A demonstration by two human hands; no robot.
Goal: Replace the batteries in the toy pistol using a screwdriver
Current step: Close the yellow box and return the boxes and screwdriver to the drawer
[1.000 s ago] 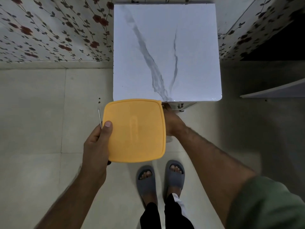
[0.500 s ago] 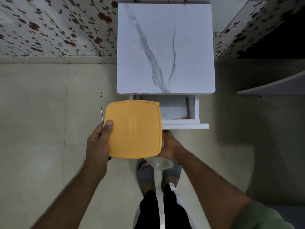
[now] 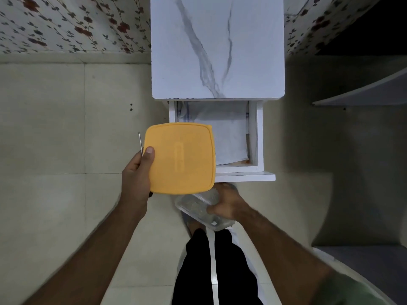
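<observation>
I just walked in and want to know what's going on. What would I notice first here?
The big yellow lid jumps out first, held up by the left hand in the middle, with a thin metal screwdriver shaft poking up beside it. Just below, the right hand grips a clear plastic container. Behind them, the white marble-look table has its drawer pulled open, with white paper inside.

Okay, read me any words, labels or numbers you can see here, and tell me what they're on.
No text can be read.
Square orange plastic lid in the left hand: a raised embossed strip at its centre, too faint to read.
Clear plastic container in the right hand: blurred, no label visible.
</observation>
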